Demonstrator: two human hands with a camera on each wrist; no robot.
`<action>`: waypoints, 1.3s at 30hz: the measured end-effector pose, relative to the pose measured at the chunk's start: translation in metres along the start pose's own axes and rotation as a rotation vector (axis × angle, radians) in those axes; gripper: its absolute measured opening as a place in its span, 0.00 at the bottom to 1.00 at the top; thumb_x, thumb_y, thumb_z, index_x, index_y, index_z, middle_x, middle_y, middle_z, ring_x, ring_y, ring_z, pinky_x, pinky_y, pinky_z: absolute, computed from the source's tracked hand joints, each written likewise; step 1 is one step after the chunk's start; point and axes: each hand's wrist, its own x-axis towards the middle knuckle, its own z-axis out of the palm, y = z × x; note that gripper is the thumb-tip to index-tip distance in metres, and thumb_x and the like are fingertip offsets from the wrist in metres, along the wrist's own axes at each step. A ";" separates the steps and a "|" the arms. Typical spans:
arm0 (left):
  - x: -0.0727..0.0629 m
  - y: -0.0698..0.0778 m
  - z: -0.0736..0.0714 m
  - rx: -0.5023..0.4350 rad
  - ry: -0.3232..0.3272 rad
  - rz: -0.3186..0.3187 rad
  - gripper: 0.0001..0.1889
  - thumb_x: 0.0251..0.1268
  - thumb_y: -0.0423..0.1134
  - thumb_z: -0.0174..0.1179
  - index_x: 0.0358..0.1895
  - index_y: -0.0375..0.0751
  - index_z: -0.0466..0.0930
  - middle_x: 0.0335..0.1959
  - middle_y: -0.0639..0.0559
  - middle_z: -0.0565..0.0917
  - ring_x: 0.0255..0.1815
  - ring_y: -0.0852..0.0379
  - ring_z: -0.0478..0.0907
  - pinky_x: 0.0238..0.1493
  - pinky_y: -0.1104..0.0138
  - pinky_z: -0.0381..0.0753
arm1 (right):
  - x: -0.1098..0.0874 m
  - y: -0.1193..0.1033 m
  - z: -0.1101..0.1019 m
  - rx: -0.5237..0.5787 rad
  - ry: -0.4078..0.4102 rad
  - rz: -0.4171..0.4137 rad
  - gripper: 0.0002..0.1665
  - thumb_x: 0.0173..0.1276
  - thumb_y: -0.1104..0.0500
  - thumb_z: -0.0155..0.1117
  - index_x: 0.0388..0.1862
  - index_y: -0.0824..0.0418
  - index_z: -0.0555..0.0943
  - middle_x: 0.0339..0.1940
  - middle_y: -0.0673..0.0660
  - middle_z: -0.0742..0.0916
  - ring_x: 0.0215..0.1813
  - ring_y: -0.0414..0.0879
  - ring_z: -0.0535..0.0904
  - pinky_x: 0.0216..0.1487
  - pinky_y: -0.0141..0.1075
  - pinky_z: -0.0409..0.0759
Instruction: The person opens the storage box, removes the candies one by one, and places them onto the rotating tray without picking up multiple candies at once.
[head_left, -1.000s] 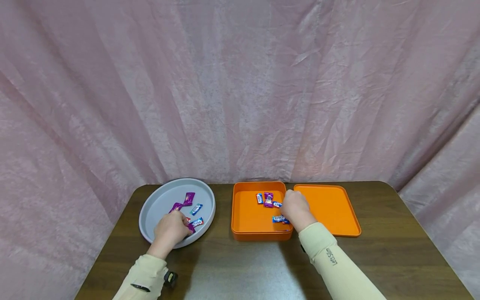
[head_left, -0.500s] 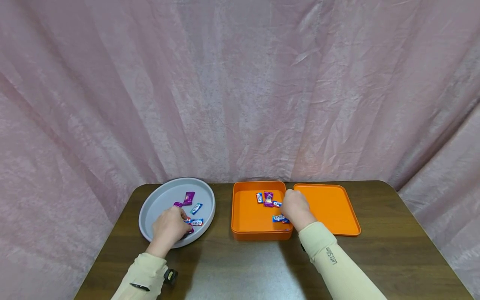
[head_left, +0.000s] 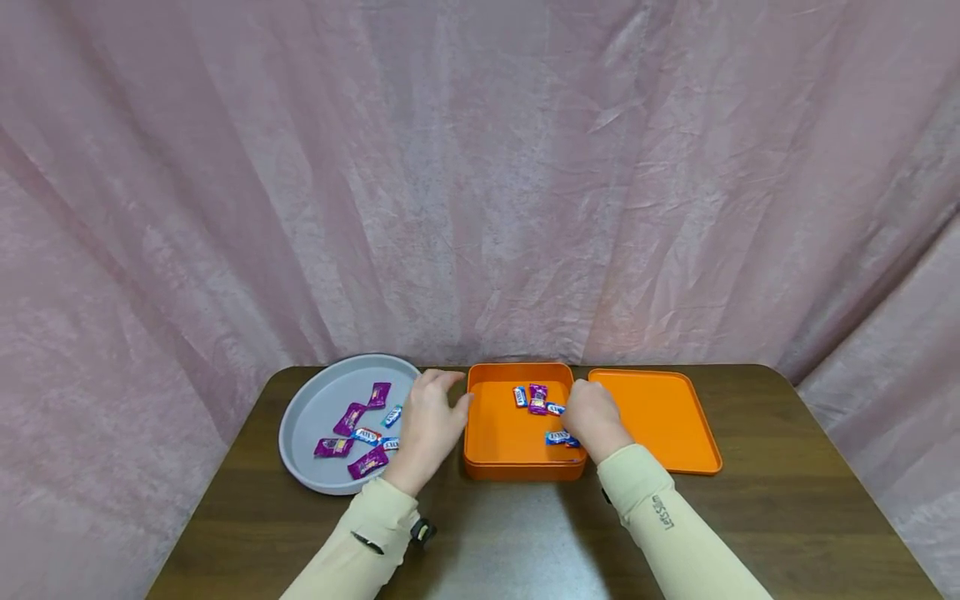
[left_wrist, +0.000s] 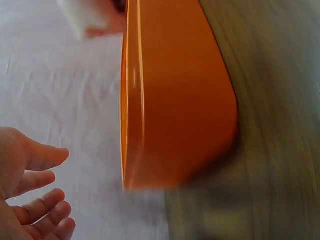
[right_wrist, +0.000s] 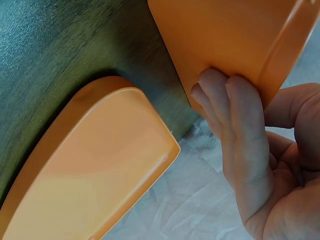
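My left hand point(head_left: 429, 429) is between the round grey tray point(head_left: 296, 408) and the orange box point(head_left: 495, 442), thumb and fingers spread. In the left wrist view nothing shows between the fingers of the left hand point(left_wrist: 37, 190), which is beside the wall of the orange box point(left_wrist: 185, 95). My right hand point(head_left: 592, 417) grips the box's right wall. Seen from the right wrist, several fingers point(right_wrist: 245, 110) lie along the outside of the wall, the thumb over the rim. Inside the box are a purple-wrapped candy point(head_left: 537, 398) and several blue-and-white ones point(head_left: 521, 397).
On the tray lie several purple-wrapped candies point(head_left: 367, 462) and blue-and-white candies point(head_left: 366, 436), partly behind the left hand. A flat orange lid point(head_left: 660, 421) rests on the wooden table point(head_left: 780, 467), right of the box. A pink curtain point(head_left: 480, 183) hangs behind.
My left hand has left the candies on the tray and moved right to the box's left side, uncovering purple candies. The right hand stays on the box wall.
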 end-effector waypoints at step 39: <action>-0.012 0.086 0.107 0.023 -0.683 -0.109 0.14 0.41 0.38 0.73 0.31 0.42 0.79 0.27 0.53 0.82 0.22 0.57 0.73 0.31 0.65 0.80 | 0.003 0.005 -0.002 -0.018 0.027 -0.051 0.16 0.54 0.60 0.68 0.39 0.69 0.79 0.26 0.60 0.82 0.23 0.49 0.76 0.26 0.41 0.81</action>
